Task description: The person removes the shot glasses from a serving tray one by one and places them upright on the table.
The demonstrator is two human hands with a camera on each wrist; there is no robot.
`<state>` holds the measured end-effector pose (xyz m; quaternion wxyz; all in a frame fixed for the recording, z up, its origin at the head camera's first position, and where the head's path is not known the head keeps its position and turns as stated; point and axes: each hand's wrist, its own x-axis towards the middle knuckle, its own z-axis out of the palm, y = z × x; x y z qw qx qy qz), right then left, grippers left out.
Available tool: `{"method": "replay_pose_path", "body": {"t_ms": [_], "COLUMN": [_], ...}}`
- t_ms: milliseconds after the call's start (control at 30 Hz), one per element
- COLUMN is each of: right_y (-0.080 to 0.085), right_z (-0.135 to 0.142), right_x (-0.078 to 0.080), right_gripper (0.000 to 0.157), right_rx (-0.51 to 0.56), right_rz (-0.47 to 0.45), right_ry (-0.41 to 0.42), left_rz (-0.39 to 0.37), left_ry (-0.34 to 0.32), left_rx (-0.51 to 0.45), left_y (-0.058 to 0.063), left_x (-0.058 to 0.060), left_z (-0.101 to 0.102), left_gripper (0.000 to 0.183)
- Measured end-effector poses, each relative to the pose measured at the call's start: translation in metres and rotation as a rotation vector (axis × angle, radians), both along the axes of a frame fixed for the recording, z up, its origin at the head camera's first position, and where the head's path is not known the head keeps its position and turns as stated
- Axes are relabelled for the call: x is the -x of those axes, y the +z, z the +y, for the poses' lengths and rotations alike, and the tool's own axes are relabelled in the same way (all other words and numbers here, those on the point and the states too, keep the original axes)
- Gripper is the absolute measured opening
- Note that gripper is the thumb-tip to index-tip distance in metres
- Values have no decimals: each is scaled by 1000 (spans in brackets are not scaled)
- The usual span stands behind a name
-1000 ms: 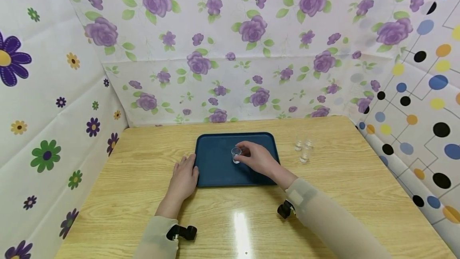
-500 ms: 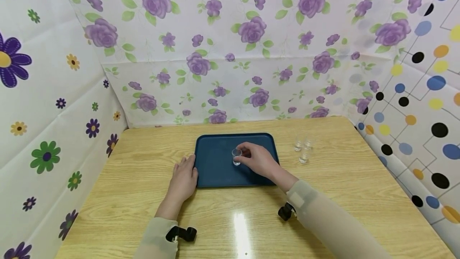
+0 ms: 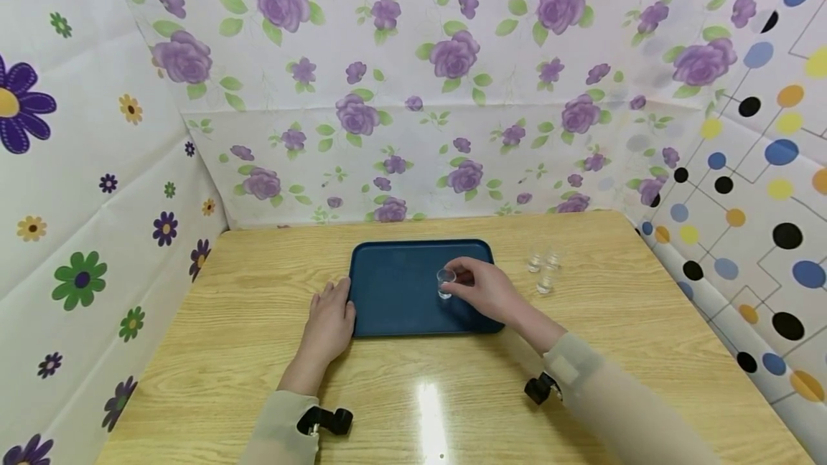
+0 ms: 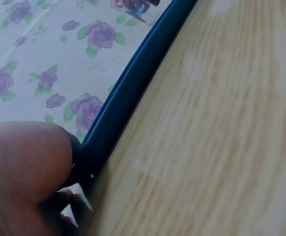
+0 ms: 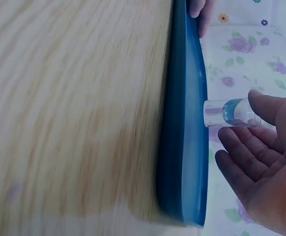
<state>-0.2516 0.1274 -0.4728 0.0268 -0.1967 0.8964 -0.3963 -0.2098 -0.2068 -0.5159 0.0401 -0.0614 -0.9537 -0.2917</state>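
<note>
A small clear shot glass (image 3: 445, 283) is over the right part of a dark blue tray (image 3: 390, 296). My right hand (image 3: 486, 288) pinches its upper part between thumb and fingers. In the right wrist view the glass (image 5: 221, 113) shows upright relative to the tray; whether its base touches the tray is hard to tell. My left hand (image 3: 330, 320) rests at the tray's left edge, fingers extended along the side. The left wrist view shows the thumb side of that hand (image 4: 27, 164) against the tray's rim (image 4: 128, 88).
Several more clear shot glasses (image 3: 545, 279) stand in a group on the wooden table (image 3: 258, 285), right of the tray. A flowered cloth (image 3: 413, 135) hangs behind the table, with patterned cloths at both sides.
My right hand has shifted right over the tray, carrying the shot glass with it. The left hand and the tray have stayed in place.
</note>
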Motion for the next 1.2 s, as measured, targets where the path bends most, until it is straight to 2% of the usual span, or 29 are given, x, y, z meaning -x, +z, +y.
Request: {"method": "replay_pose_path", "body": {"t_ms": [367,633,967,1200], "right_y": [10,14,21,28], "right_z": [36,61,91,109], "right_x": [-14,-17,-23,-29], "right_gripper": [39,42,45,46], "right_rx": [2,24,12,1], "right_rz": [-30,-53,4,7], "right_ry": [-39,-85,-123,-147], "left_rz": [-4,2,6,3], "left_ry": [2,0,5,3], "left_rx": [-14,-1,-3,-8], "left_y": [-2,-1,-2,-2], "left_x": [1,0,0,0], "left_z": [0,0,0,1], "left_gripper": [53,53,53,54]}}
